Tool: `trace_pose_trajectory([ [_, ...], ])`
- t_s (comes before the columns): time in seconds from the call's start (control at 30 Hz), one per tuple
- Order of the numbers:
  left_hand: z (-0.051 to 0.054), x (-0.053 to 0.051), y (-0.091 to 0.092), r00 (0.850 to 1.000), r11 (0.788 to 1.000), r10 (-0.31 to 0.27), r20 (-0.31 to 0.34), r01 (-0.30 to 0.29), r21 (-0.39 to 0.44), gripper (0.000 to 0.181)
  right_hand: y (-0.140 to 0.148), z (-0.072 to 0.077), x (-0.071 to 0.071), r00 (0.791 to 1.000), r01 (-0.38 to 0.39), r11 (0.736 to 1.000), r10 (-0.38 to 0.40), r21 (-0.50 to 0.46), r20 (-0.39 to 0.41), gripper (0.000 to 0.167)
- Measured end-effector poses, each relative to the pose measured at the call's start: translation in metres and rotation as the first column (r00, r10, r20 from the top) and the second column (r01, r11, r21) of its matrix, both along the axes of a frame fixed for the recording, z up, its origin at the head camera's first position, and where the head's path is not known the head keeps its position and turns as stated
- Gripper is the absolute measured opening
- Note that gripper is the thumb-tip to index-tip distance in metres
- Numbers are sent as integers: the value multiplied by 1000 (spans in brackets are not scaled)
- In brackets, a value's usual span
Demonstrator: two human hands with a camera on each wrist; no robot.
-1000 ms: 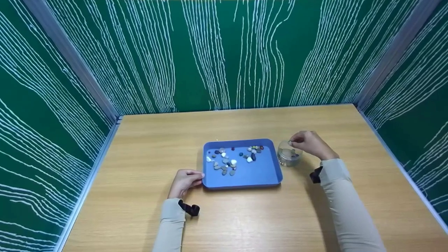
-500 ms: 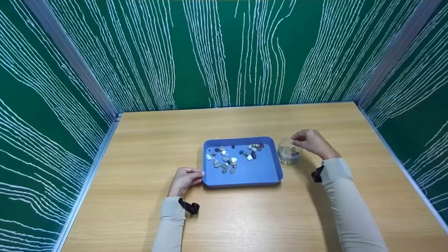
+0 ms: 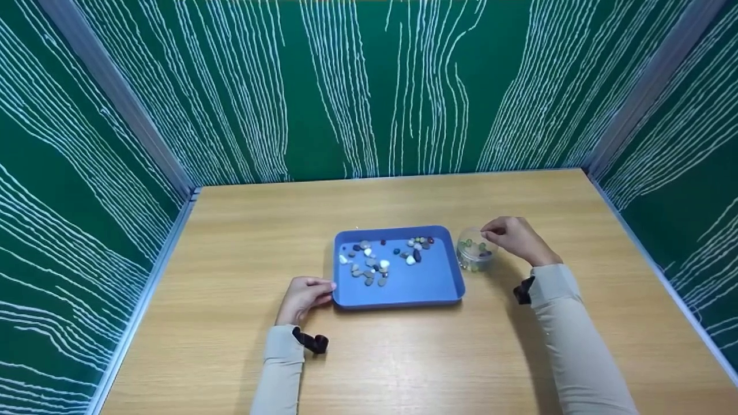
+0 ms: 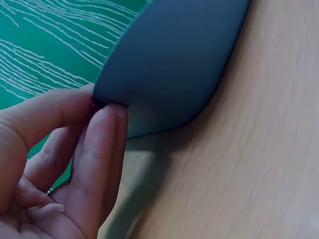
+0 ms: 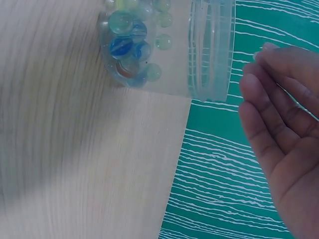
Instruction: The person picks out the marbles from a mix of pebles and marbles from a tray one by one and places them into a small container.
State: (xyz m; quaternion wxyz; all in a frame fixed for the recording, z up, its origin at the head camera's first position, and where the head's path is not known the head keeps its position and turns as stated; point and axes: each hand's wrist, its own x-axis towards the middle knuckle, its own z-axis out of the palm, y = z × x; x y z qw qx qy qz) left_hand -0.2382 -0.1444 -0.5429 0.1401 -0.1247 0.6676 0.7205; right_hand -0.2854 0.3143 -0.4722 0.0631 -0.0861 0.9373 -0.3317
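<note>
In the head view my left hand pinches the near left corner of a blue tray. The left wrist view shows that grip, with thumb and fingers on the tray's edge. On the tray lie several pebbles and a few small coloured pieces. My right hand is at the rim of a clear jar beside the tray's right side. In the right wrist view, glass marbles lie in the jar. The right fingers bend loosely near its mouth, with nothing clearly visible between them.
Jar and tray stand on a wooden table. Green panels with white wavy lines close off the back and both sides. Grey posts stand at the corners. A black strap sits on the left wrist.
A greenish marble seen at the right fingertips one second ago no longer shows there, and more green marbles show in the jar. The left hand and tray stay in place.
</note>
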Motion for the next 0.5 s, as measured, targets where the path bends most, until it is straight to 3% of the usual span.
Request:
trace_pose_trajectory([
  [0.2, 8, -1, -1, 999, 998, -45, -6, 45, -41, 22, 0, -3, 3, 999, 19, 1000, -19, -13, -45, 37],
  [0.37, 18, -7, -1, 997, 988, -70, -36, 64, -142, 17, -4, -6, 6, 993, 54, 998, -57, -30, -104, 43],
  [0.5, 30, -10, 1, 993, 963, -71, -93, 44, -267, 21, -11, -7, 10, 992, 105, 990, -111, -94, -61, 55],
])
